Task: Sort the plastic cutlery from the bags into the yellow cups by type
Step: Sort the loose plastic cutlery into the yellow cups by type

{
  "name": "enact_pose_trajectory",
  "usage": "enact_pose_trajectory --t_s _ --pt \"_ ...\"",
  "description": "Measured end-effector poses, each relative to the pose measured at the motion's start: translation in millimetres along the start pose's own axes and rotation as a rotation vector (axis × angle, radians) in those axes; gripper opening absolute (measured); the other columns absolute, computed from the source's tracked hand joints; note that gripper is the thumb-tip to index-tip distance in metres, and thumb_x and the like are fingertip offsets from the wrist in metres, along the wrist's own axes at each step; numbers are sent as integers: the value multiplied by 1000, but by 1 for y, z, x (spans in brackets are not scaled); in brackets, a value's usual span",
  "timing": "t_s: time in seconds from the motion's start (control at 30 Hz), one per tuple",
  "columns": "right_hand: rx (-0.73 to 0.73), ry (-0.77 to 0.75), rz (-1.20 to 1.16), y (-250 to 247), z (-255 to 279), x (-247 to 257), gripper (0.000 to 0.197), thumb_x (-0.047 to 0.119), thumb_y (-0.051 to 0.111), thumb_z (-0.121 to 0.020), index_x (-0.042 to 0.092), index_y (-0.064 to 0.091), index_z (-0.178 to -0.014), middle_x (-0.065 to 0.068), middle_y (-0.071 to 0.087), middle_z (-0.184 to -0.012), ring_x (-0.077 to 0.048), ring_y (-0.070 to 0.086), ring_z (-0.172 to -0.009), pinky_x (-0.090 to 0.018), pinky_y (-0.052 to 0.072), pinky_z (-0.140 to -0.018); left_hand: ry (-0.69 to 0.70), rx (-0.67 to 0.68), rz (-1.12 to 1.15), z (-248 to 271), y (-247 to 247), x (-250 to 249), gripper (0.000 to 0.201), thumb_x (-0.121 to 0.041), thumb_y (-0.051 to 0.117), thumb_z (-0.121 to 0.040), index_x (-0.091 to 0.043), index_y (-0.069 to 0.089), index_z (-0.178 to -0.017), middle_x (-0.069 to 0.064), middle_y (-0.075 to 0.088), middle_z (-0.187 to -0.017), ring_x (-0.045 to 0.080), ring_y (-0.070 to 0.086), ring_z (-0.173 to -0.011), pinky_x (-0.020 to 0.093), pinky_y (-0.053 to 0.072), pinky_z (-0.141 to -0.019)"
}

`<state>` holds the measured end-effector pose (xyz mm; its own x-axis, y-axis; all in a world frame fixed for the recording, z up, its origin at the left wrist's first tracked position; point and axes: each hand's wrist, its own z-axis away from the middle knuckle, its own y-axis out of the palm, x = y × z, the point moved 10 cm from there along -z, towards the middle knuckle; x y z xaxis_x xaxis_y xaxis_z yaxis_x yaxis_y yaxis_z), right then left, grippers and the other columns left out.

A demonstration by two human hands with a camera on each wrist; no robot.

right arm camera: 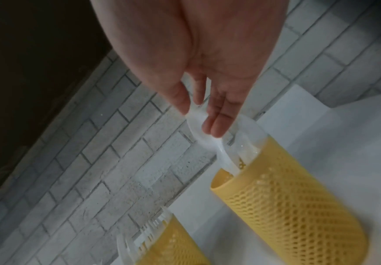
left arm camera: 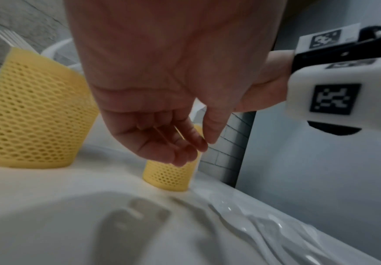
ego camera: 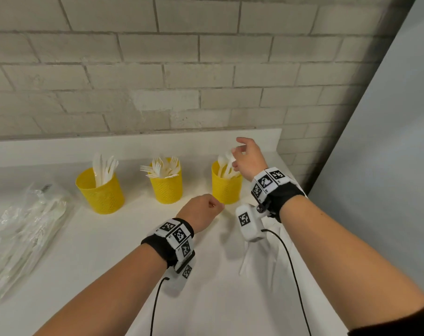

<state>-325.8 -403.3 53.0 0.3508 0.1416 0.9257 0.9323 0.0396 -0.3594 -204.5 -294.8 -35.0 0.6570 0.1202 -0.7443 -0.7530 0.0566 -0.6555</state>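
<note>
Three yellow mesh cups stand in a row on the white counter (ego camera: 133,238): the left cup (ego camera: 100,192) holds knives, the middle cup (ego camera: 166,185) forks, the right cup (ego camera: 226,187) spoons. My right hand (ego camera: 238,155) hovers over the right cup and pinches a white plastic spoon (right arm camera: 197,130) by its bowl between thumb and fingers. The spoon's handle reaches down into that cup (right arm camera: 286,206). My left hand (ego camera: 206,208) hangs in front of the right cup, its fingers (left arm camera: 184,147) loosely curled around nothing.
A clear bag with white cutlery (ego camera: 26,229) lies at the counter's left edge. Another crumpled clear bag (ego camera: 262,258) lies under my right forearm. A brick wall (ego camera: 206,69) backs the counter, and a grey panel (ego camera: 388,141) closes the right side.
</note>
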Motion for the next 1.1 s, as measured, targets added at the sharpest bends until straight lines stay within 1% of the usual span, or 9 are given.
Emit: enact_pose_trajectory --t_s 0.13,0.27,0.37,0.53,0.7,0.8,0.9,1.0,1.1 --pt "-30 -24 -5 -23 23 -2 40 24 59 -89 21 49 -128 -4 44 -122 -20 54 -87 -38 48 -86 -101 128 -119 13 36 6 28 -55 60 -83 -28 58 -84 -9 57 -79 14 57 -80 27 42 -71" --pt "-1 -14 29 -50 62 -15 16 27 69 -83 16 60 -91 9 56 -78 -4 48 -63 -18 39 -60 -182 240 -222 27 67 10 43 -62 64 -74 -22 54 -87 -4 59 -69 18 58 -72 29 44 -73" --pt "64 149 176 -70 91 -56 25 34 67 -84 12 63 -74 4 61 -67 -8 49 -56 -21 40 -57 -204 217 -261 30 80 8 65 -74 59 -68 -22 51 -108 3 67 -92 22 65 -92 30 45 -76" --pt "223 431 521 -94 133 -121 18 24 69 -81 16 60 -94 0 58 -91 -15 54 -73 -21 43 -57 -204 112 -371 22 95 -7 89 -84 51 -65 -13 46 -119 6 63 -110 27 67 -93 36 52 -81" --pt "353 640 419 -84 173 -155 42 9 77 -72 14 55 -108 -8 59 -97 -25 62 -83 -35 57 -73 -179 124 -355 17 105 -14 71 -63 66 -71 -12 43 -115 7 60 -110 27 65 -93 37 52 -79" --pt "354 603 311 -66 173 -155 38 -1 67 -78 6 59 -114 -8 58 -82 -25 59 -77 -36 56 -78 -179 123 -267 13 105 -15 59 -54 69 -75 -12 48 -112 7 62 -105 27 67 -88 40 56 -81" --pt "382 533 252 -48 167 -145 31 -6 51 -86 3 64 -112 -10 60 -90 -24 58 -81 -36 55 -83 -163 121 -228 13 102 -20 39 -49 62 -84 -12 57 -97 10 69 -93 28 69 -83 40 57 -80" --pt "373 458 286 -52 152 -135 25 0 48 -90 12 68 -98 -4 61 -90 -22 57 -76 -29 52 -62 -117 161 -324 14 101 -24 42 -55 54 -83 -15 55 -72 3 61 -77 23 61 -76 31 45 -64" --pt "188 391 566 -93 124 -133 30 7 46 -89 18 63 -111 -5 56 -118 -26 54 -108 -31 49 -86 -154 228 -430 22 110 -23 69 -77 56 -59 -22 60 -99 3 57 -103 22 57 -93 31 46 -75"
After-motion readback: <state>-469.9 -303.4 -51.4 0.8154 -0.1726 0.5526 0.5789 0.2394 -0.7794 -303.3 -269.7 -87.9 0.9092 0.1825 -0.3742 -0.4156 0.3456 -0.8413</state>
